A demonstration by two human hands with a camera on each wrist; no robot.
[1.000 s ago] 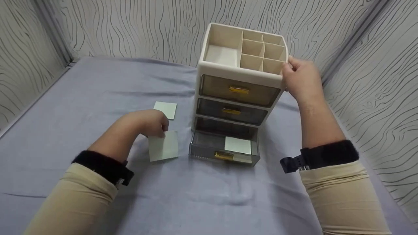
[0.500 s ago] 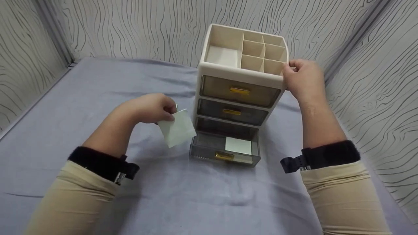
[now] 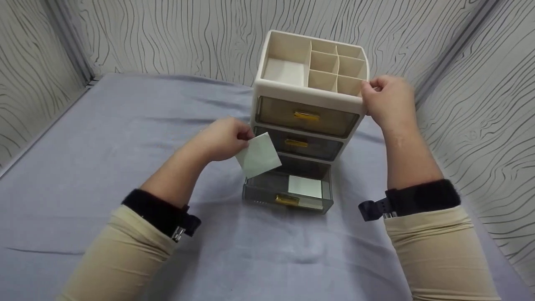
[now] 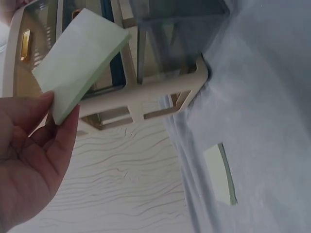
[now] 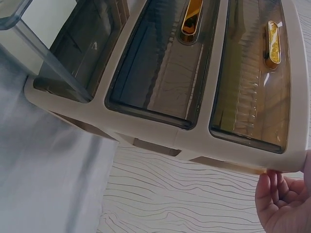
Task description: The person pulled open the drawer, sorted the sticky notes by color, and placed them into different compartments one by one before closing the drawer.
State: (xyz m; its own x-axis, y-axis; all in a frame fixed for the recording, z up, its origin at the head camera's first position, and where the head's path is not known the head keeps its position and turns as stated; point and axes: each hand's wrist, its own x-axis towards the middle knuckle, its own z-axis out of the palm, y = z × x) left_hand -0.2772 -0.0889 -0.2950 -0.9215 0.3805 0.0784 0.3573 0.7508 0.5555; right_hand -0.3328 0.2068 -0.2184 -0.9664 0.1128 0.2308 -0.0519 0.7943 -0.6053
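Your left hand (image 3: 221, 140) pinches a green note pad (image 3: 258, 155) just above the open bottom drawer (image 3: 287, 190). Your right hand (image 3: 386, 102) grips the top corner of the drawer box (image 3: 307, 98) beside it.

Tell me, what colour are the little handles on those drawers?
Shiny gold, on smoky grey see-through fronts. The drawer handles show best in the right wrist view.

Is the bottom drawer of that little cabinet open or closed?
Open. The bottom drawer juts forward from the organizer, showing a pale green pad inside, while the two drawers above sit flush.
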